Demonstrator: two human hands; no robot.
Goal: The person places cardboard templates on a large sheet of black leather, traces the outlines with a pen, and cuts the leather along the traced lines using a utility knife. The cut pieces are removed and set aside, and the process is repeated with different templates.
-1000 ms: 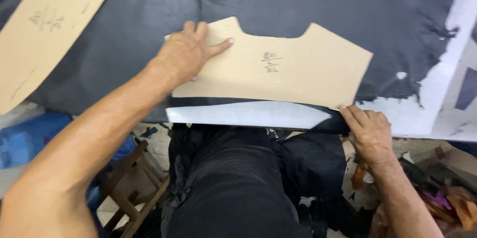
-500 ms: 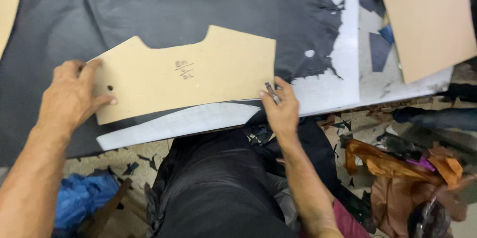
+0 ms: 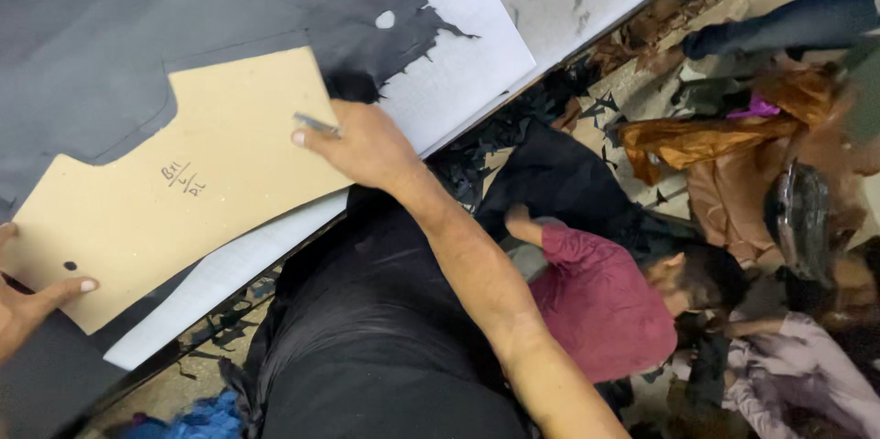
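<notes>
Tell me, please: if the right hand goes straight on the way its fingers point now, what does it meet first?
The right hand points left across the tan cardboard pattern, on which it already rests with a thin grey marking tool. Going on, it would probably just slide over that card toward its handwritten mark.

Right hand point(image 3: 367, 141) palm-down with fingers curled, left hand point(image 3: 23, 306) low at the edge, thumb outstretched
</notes>
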